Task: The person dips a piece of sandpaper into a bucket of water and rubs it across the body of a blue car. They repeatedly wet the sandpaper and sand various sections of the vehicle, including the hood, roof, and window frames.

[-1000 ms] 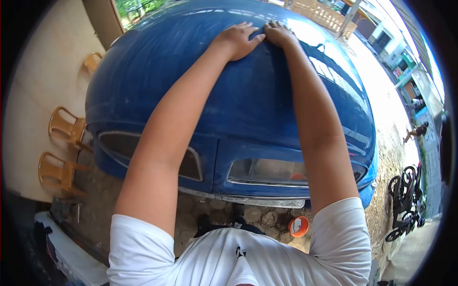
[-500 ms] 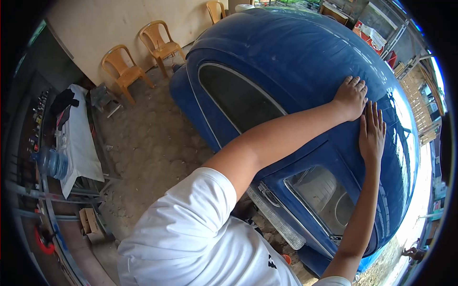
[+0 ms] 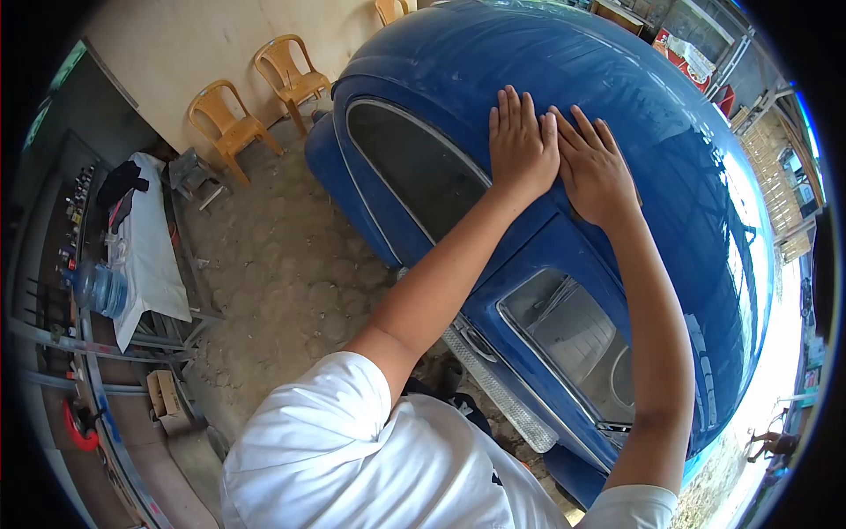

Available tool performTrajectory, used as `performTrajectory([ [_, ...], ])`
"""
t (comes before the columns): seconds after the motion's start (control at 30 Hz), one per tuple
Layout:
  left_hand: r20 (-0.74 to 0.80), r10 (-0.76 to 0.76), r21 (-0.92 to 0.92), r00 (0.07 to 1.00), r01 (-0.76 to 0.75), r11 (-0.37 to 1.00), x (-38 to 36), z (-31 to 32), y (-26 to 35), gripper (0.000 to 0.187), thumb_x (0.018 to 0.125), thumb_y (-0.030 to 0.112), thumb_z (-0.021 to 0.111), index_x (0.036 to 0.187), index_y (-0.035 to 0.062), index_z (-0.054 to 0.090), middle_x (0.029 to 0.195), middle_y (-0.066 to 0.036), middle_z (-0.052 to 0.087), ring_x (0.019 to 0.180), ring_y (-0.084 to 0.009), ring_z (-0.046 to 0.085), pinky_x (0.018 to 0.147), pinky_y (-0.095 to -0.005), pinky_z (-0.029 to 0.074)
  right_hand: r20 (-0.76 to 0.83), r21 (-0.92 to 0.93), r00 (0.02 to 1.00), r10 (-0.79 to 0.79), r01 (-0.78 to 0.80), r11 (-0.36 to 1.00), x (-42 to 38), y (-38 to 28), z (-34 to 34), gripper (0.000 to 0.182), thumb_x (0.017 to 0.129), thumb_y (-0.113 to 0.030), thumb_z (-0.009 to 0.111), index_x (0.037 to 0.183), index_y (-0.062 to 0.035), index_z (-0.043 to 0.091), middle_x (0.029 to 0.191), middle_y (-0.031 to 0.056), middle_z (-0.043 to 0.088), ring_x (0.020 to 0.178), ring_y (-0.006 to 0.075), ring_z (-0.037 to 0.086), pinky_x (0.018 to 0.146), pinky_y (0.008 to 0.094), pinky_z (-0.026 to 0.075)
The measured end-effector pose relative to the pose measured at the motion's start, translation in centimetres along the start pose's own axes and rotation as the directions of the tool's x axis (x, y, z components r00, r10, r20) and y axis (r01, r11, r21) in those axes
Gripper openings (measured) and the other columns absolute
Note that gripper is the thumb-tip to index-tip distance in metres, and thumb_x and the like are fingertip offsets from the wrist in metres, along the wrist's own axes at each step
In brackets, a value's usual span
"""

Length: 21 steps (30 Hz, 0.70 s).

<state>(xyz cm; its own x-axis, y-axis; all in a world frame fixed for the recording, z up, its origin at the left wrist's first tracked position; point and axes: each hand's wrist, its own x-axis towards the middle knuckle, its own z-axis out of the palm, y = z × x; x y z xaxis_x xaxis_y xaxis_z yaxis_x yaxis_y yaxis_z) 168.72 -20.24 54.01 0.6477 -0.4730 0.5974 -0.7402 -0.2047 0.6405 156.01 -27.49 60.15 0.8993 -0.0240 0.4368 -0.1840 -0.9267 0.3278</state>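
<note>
A blue rounded car (image 3: pixel 423 75) fills the right half of the view, its roof glossy with pale smudges. Flat on the roof above the side windows lies my left hand (image 3: pixel 523 145), fingers stretched out. Right beside it, my right hand (image 3: pixel 599 172) also rests on the blue surface with its fingers spread, the thumb side close to the left hand. Neither hand holds anything. Below them are the rear side window (image 3: pixel 414 167) and the door window (image 3: pixel 564 331).
Orange plastic chairs (image 3: pixel 231 128) stand along the wall at the upper left. A long table with a white cover (image 3: pixel 150 247) and a blue water jug (image 3: pixel 101 289) is at the left. An open cardboard box (image 3: pixel 167 401) sits at the lower left.
Both hands have moved left across the roof. My left hand shifted further and now lies left of my right hand. The view has shifted slightly.
</note>
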Motion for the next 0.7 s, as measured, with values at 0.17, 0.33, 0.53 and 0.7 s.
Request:
performTrajectory([
  [0.17,0.022,0.004,0.163,1.000,-0.007,0.987,-0.7,-0.3,0.2,0.072,0.112,0.046,0.024,0.159,-0.0085,0.033,0.168,-0.031,0.025,0.160,-0.0397,0.016,0.131,-0.0496,0.011,0.023,0.032,0.998,-0.064,0.063,0.997,-3.4,0.3,-0.7,0.048,0.110,-0.031,0.044,0.155,-0.0138,0.050,0.164,0.0021,0.045,0.154,0.0253,0.035,0.130,0.0465,0.024],
  [0.33,0.042,0.039,0.206,0.998,-0.046,0.977,-1.6,0.0,-0.1,0.071,0.113,0.045,0.026,0.160,-0.0083,0.029,0.169,-0.029,0.025,0.161,-0.0383,0.017,0.131,-0.0500,0.011,0.086,0.082,0.994,-0.073,0.066,0.994,-10.2,0.6,-4.2,0.050,0.112,-0.033,0.041,0.160,-0.0173,0.043,0.166,-0.0007,0.042,0.156,0.0222,0.031,0.131,0.0452,0.019],
  [0.53,0.049,0.023,0.176,0.999,-0.031,0.984,-1.2,-0.1,-0.3,0.067,0.114,0.041,0.024,0.160,-0.0075,0.031,0.169,-0.026,0.028,0.160,-0.0370,0.018,0.130,-0.0492,0.013,-0.003,0.011,1.000,0.003,-0.003,1.000,-3.7,0.3,-0.1,0.052,0.112,-0.032,0.037,0.160,-0.0153,0.043,0.167,0.0011,0.040,0.157,0.0255,0.031,0.130,0.0473,0.020],
  [0.7,0.023,0.033,0.102,0.999,-0.035,0.994,-1.1,-0.5,-1.2,0.067,0.114,0.043,0.021,0.158,-0.0056,0.038,0.167,-0.026,0.033,0.159,-0.0389,0.023,0.129,-0.0494,0.019,-0.092,-0.075,0.992,0.087,-0.094,0.993,1.1,-0.8,3.4,0.052,0.110,-0.029,0.036,0.158,-0.0131,0.047,0.167,0.0031,0.041,0.157,0.0290,0.031,0.129,0.0484,0.022],
])
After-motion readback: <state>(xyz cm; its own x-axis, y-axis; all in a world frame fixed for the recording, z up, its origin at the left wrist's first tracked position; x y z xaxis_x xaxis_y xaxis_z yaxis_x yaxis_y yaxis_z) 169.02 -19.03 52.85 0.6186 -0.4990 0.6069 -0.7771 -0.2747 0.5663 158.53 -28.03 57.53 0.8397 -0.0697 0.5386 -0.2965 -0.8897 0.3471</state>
